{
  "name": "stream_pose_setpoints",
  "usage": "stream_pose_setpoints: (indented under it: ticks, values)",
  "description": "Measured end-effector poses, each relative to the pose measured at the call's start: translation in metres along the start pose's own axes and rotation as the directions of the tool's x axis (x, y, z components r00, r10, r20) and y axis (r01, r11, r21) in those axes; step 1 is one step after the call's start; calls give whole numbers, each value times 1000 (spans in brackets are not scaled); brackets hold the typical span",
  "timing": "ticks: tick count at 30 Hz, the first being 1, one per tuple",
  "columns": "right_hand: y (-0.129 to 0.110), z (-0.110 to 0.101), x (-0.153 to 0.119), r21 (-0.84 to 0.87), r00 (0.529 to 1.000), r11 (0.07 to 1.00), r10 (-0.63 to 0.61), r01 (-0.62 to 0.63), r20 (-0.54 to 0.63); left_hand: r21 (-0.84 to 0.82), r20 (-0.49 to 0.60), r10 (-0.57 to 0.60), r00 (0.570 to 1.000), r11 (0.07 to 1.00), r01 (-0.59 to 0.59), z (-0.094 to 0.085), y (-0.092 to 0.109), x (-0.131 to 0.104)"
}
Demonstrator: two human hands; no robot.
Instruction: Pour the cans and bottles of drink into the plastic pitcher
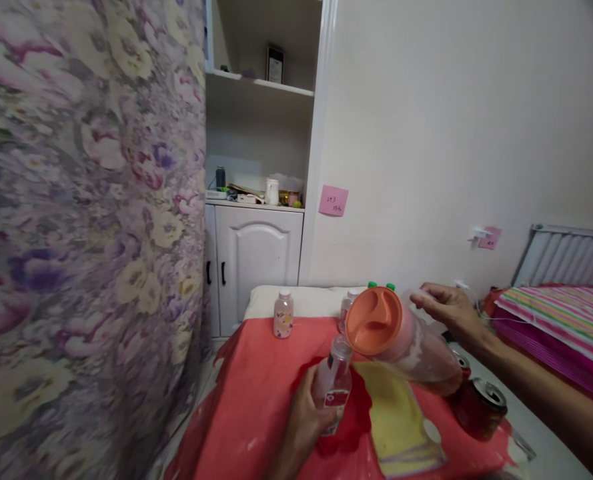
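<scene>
1 left hand [306, 421] clasping neck-up bottle [335, 380], right hand [449, 310] gripping slanted pitcher [421, 357], lid [374, 321] leftward

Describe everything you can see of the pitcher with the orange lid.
The pitcher looks like translucent plastic, with a round orange lid moulded on top. Liquid shows inside. It tilts above the table, lid end near a clear bottle; contact is unclear. The right hand holds its upper side.

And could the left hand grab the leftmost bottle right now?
Probably not: the left hand is wrapped around a clear bottle, though nothing seems to stand between that hand and the leftmost bottle.
</scene>
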State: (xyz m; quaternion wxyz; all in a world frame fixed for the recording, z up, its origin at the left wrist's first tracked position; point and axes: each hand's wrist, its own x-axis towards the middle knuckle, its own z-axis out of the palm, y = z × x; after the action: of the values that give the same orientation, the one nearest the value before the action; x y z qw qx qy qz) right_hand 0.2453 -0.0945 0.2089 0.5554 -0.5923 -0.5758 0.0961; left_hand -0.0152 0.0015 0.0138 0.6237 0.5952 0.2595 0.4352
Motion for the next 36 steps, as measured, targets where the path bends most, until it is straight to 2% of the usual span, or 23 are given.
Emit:
stream_pose_setpoints:
  ticks: [7, 15, 27, 36]
  values:
    - [-8, -7, 9, -108, 996, 993, -36, 45, 81, -6, 11, 6, 1000, 1000, -6, -2, -16, 2]
    - [-11, -9, 14, -95, 992, 994, -40, 52, 123, 16, -13, -32, 999, 999, 32, 1, -10, 2]
    - [-7, -7, 20, -139, 983, 988, -38, 63, 177, 10, -43, -38, 998, 999, 39, 0, -15, 4]
    - [-13, -6, 23, -173, 980, 983, -29, 64, 199, 0, -15, -52, 999, 999, 52, 1, -14, 3]
